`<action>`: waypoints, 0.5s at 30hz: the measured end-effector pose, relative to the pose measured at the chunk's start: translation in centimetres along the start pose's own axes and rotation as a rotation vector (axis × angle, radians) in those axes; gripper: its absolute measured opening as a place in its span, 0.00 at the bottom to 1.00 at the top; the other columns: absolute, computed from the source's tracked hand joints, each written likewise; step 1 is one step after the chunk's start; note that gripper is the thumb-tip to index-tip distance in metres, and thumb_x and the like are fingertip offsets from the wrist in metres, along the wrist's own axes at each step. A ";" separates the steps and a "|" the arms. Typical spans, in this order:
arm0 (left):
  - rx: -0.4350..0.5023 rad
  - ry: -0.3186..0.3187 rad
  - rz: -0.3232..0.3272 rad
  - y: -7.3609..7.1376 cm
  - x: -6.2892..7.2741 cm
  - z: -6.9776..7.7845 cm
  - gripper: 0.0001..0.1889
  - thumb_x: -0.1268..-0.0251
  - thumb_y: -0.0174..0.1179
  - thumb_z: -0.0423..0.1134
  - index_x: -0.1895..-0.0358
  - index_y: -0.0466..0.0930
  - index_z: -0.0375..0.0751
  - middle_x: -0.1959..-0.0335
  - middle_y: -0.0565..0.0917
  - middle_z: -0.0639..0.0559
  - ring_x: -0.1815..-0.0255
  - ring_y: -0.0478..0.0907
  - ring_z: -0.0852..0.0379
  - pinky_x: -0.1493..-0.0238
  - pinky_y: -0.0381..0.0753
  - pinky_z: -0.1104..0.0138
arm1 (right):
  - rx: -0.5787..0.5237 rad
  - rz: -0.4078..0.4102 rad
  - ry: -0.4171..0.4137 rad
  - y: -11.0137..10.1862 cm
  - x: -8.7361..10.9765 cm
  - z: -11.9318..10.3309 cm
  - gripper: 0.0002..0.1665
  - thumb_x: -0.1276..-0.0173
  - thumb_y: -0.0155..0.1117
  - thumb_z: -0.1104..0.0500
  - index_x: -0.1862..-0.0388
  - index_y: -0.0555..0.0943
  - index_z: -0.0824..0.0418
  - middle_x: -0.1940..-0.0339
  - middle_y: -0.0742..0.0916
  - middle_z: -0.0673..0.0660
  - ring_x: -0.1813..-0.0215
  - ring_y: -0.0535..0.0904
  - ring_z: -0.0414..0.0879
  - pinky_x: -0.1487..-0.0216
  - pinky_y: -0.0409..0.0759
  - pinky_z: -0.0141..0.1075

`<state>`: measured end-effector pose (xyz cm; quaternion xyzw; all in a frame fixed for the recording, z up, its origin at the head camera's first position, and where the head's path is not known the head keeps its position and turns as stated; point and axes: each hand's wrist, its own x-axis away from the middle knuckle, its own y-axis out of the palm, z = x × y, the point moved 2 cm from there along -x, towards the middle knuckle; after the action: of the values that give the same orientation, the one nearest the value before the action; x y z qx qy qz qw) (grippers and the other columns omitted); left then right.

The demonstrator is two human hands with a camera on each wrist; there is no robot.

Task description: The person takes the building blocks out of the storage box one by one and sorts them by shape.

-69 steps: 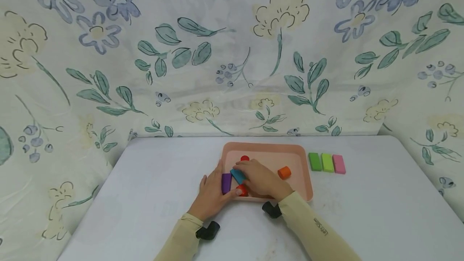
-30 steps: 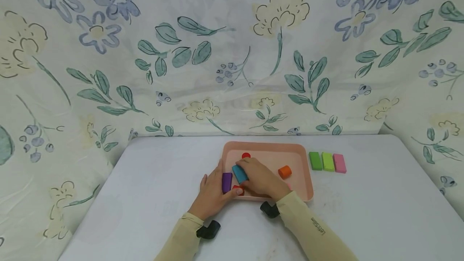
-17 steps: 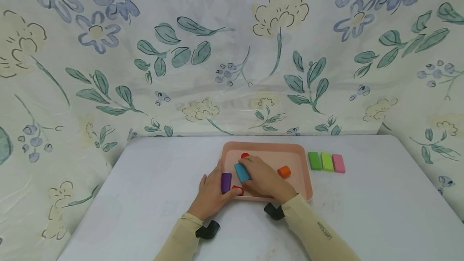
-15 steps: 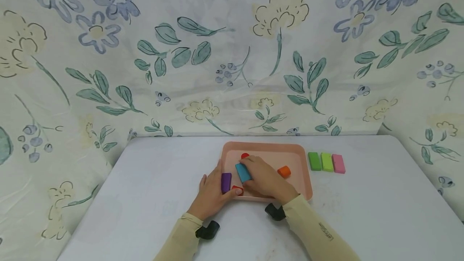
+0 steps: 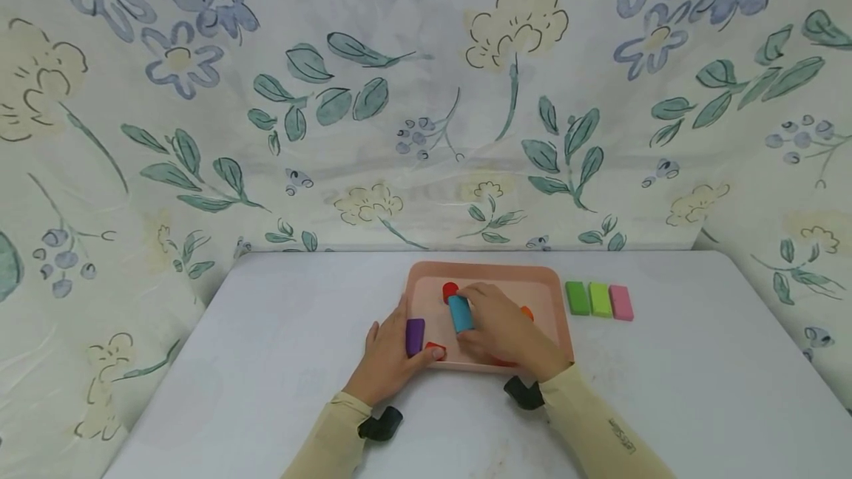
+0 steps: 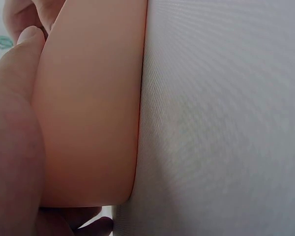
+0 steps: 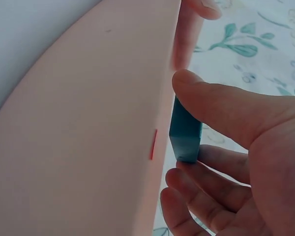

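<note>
My right hand [image 5: 509,327] pinches a blue block [image 5: 460,314] over the left half of a peach-coloured tray [image 5: 492,268]. In the right wrist view the teal-looking block [image 7: 186,132] sits between thumb and fingertips, close above the tray rim. My left hand [image 5: 384,362] grips the tray's near left corner, thumb over the front rim and fingers along the left side. The left wrist view shows the tray's outer wall [image 6: 88,108] against that hand. Near the left thumb lie a purple block [image 5: 415,336] and a red block [image 5: 435,351]. A red round piece [image 5: 450,292] lies behind the blue block.
An orange piece [image 5: 527,313] in the tray is partly hidden by the right hand. Right of the tray stand a green block [image 5: 577,298], a lime block [image 5: 600,299] and a pink block [image 5: 622,302] in a row on the white table [image 5: 665,390]. A floral cloth [image 5: 426,168] hangs behind.
My right hand has carried the blue block rightward, away from the purple block, and it now stands more upright in view. The orange piece has become partly covered. My left hand stays put.
</note>
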<state>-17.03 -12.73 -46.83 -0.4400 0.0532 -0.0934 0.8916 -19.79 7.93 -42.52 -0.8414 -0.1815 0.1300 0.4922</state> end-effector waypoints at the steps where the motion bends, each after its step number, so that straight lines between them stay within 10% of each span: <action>1: 0.000 -0.004 -0.001 0.0 0.0 0.0 0.60 0.41 0.62 0.68 0.19 0.41 0.34 0.21 0.58 0.37 0.23 0.59 0.38 0.25 0.39 0.35 | 0.000 0.009 0.000 -0.1 0.2 0.1 0.41 0.41 0.78 0.52 0.31 0.74 0.61 0.33 0.78 0.57 0.32 0.72 0.53 0.36 0.77 0.47; 15: 0.002 -0.019 -0.003 0.1 -0.1 0.0 0.60 0.41 0.64 0.67 0.19 0.42 0.34 0.22 0.59 0.37 0.23 0.58 0.38 0.25 0.39 0.35 | -0.005 0.045 0.078 -1.2 2.4 1.8 0.44 0.40 0.79 0.51 0.27 0.71 0.56 0.30 0.77 0.54 0.30 0.70 0.51 0.34 0.75 0.47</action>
<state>-17.09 -12.69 -46.91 -0.4401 0.0441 -0.0906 0.8923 -18.62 10.94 -42.41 -0.8509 -0.1437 0.1079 0.4937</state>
